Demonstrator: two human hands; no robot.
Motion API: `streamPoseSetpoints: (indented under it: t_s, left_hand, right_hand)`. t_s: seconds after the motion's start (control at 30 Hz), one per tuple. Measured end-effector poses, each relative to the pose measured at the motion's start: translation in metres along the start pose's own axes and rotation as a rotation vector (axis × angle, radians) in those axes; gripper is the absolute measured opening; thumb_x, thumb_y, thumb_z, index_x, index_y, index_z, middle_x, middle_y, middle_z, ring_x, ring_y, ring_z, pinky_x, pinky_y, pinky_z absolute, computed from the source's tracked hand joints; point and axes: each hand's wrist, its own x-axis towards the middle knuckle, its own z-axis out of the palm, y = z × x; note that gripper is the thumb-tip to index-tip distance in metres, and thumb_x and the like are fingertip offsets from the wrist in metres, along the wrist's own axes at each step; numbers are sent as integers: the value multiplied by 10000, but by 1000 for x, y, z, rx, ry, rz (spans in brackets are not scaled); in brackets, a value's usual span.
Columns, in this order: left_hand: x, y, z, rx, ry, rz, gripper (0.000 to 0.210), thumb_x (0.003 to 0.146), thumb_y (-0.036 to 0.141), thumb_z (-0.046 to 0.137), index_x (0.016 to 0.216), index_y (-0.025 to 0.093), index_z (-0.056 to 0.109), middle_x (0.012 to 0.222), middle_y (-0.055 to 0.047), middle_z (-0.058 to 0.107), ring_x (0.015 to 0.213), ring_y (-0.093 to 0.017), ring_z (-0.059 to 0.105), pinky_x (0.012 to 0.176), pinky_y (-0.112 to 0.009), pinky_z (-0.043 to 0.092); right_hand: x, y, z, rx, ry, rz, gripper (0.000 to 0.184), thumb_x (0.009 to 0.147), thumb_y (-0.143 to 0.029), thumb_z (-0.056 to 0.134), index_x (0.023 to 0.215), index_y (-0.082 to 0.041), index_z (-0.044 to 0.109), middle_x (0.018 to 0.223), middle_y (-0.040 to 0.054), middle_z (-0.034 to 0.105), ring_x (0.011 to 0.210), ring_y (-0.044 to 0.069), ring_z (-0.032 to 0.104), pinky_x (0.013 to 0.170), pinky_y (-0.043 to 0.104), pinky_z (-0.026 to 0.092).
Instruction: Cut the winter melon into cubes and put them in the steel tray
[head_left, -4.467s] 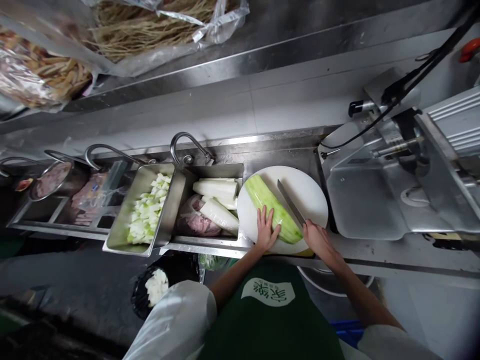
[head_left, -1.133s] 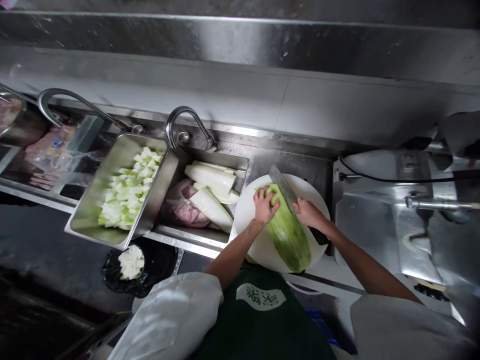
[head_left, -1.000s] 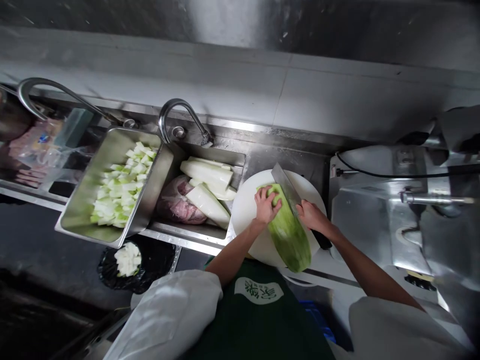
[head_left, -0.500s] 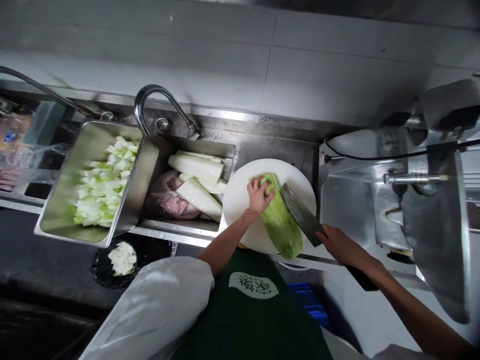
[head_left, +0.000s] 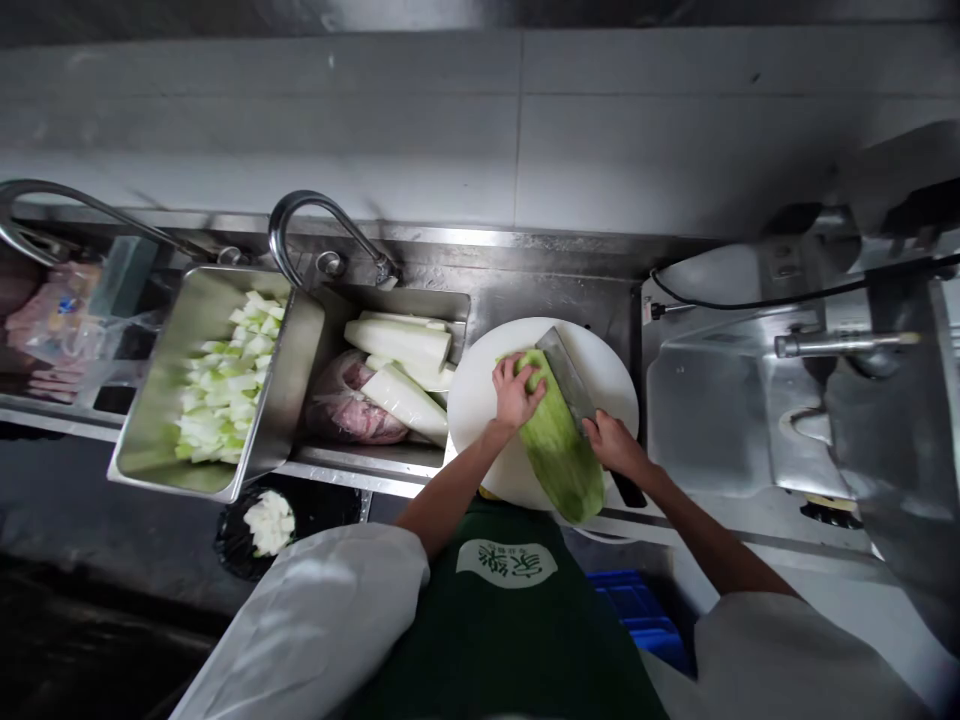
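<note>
From where I stand, a long green gourd (head_left: 562, 440) lies on a round white cutting board (head_left: 480, 345), its near end reaching the board's near edge. The left hand (head_left: 517, 392) grips the gourd's far end, fingers bent over the top. The right hand (head_left: 611, 442) is closed round a broad knife (head_left: 568, 378) where blade meets black handle; the blade runs along the gourd's right side, though I can't tell whether it touches. Just left of the board, a sink (head_left: 375, 463) holds peeled pale pieces (head_left: 401, 345) and bagged meat (head_left: 356, 412). Further left of it, a steel pan (head_left: 161, 410) holds chopped chunks (head_left: 225, 390).
</note>
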Motion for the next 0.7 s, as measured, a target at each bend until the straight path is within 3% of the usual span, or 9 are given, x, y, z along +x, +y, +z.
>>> streamPoseSetpoints:
  t_s: [0.1, 0.27, 0.37, 0.43, 0.6, 0.7]
  left_hand:
    - [0, -3, 1, 0, -6, 4, 282, 906, 395, 651, 1123, 222, 701, 1417, -117, 499, 1346, -315, 378, 1164, -525, 301]
    - [0, -3, 1, -24, 6, 4, 280, 901, 388, 647, 1119, 223, 706, 1412, -114, 505, 1346, -314, 379, 1171, -516, 290]
    - [1, -1, 0, -48, 7, -4, 293, 902, 419, 637, 1109, 225, 712, 1417, -114, 507, 1346, -314, 382, 1174, -518, 283]
    - [1, 0, -1, -51, 5, -7, 314, 904, 451, 627, 1100, 223, 716, 1412, -118, 514, 1342, -315, 390, 1172, -518, 289]
    - [3, 0, -2, -39, 5, -3, 340, 916, 484, 611, 1099, 217, 715, 1407, -129, 521, 1356, -314, 390, 1181, -513, 284]
    - [3, -1, -2, -43, 0, 11, 325, 924, 475, 608, 1100, 223, 714, 1394, -126, 520, 1373, -309, 391, 1192, -509, 281]
  right_hand:
    - [-24, 11, -26, 59, -112, -24, 273, 1065, -330, 352, 933, -170, 530, 722, 30, 633, 443, 114, 534, 512, 250, 345]
    - [-106, 60, -28, 62, -224, 24, 211, 1031, -297, 408, 875, -197, 510, 730, 22, 621, 494, 127, 564, 509, 247, 336]
    - [-143, 84, -7, 37, -201, 39, 177, 1020, -282, 421, 882, -204, 500, 775, 46, 641, 609, 166, 620, 564, 261, 368]
    - [-150, 89, 15, 30, -157, 19, 173, 1024, -276, 412, 895, -201, 500, 796, 65, 658, 697, 195, 649, 623, 275, 394]
    - [-127, 74, 84, 49, -43, 109, 182, 1023, -223, 382, 1053, -134, 538, 868, 148, 712, 830, 255, 695, 673, 295, 408]
    - [-118, 70, 107, 65, 18, 98, 242, 1028, -238, 376, 1165, -92, 512, 863, 171, 724, 817, 274, 700, 658, 299, 398]
